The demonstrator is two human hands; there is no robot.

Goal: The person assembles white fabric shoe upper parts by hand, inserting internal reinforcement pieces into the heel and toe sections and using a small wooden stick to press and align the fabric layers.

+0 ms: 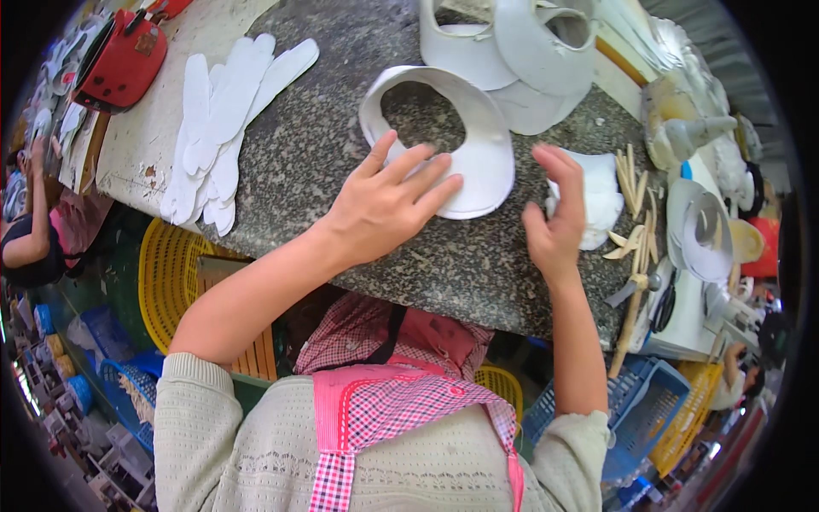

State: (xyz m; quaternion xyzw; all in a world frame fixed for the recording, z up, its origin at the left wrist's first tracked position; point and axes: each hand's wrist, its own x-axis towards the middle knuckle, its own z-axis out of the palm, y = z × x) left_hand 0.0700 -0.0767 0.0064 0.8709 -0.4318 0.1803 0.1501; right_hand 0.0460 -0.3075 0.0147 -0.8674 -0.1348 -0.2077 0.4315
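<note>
A white shoe upper (483, 162), curved round a large opening, lies flat on the speckled stone worktop (290, 183). My left hand (388, 200) rests over its near left edge with the fingers spread, holding nothing. To the right, my right hand (556, 213) is raised with its thumb and bent fingers apart and nothing seen between them. It is right beside a white wad (599, 196) of cloth or foam and partly covers it. More white uppers (537, 51) overlap in a pile at the far side.
White insole-shaped pieces (235, 102) fan out at left, with a red container (124, 64) beyond. Thin wooden sticks (633, 183), a hammer (630, 320) and dark-handled scissors (664, 307) lie at right. Below the worktop are yellow (162, 286) and blue baskets (648, 410). Other people work at both sides.
</note>
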